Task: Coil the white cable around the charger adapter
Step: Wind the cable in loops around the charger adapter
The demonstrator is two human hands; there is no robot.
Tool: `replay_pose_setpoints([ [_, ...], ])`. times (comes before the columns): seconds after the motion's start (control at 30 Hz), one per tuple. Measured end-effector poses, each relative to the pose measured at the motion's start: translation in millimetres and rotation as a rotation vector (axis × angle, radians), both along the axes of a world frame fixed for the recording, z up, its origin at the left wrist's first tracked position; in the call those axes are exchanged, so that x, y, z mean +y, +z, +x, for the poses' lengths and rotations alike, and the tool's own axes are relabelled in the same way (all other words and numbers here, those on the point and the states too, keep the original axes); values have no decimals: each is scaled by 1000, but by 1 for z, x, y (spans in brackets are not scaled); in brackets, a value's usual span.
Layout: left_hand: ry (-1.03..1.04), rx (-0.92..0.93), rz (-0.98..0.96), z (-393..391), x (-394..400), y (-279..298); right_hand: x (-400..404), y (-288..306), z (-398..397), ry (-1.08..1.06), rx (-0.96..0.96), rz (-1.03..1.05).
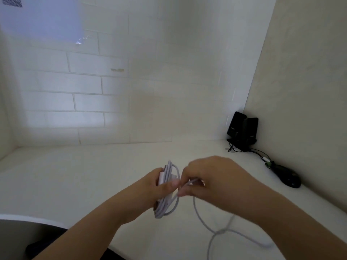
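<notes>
My left hand [150,186] grips a white charger adapter [161,177] with several turns of white cable [169,201] wound around it, thumb pressed across the front of the bundle. My right hand [212,179] is just to the right of it, its fingertips pinching the cable close to the coil. The loose remainder of the cable hangs down from my right hand, crosses itself in a loop above the desk and runs out of the lower edge of the view.
The white desk [75,184] stands in a corner of white brick-patterned walls. Two black speakers [242,130] with black wires stand in the far right corner, and a black mouse [289,177] lies along the right wall.
</notes>
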State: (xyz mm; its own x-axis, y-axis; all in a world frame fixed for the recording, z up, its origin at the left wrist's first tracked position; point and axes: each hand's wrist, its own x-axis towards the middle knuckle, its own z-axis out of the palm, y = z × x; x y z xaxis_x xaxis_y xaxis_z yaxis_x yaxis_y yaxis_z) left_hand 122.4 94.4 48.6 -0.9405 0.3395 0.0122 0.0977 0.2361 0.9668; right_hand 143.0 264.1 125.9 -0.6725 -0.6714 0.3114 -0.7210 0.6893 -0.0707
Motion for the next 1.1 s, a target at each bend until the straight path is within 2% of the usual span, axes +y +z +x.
replay_pose_setpoints([
  [0.1,-149,-19,-11,2,-1,1,8,3,-18,-14,-25,-130],
  [0.17,-206,-29,-77,2,2,3,11,1,-26,24,-141,-203],
  [0.23,-222,-45,-64,1,4,4,14,0,-32,82,-311,-288],
  [0.37,-291,-82,85,2,4,1,20,-10,-44,146,-510,-423],
  [0.47,-443,-150,273,7,4,3,22,-20,-49,198,-633,-608],
  [0.53,-511,-174,317,9,5,5,20,-27,-50,241,-688,-731],
  [0.63,-514,-162,321,10,5,6,13,-41,-48,298,-762,-873],
  [0.77,-298,-180,344,8,4,3,4,-58,-45,215,-705,-1044],
  [0.83,-220,-177,351,5,3,1,0,-65,-46,134,-635,-1026],
  [0.97,-68,-118,397,2,3,5,-8,-68,-40,37,-540,-865],
  [1.1,-56,-77,407,4,1,9,-17,-70,-28,50,-697,-723],
])
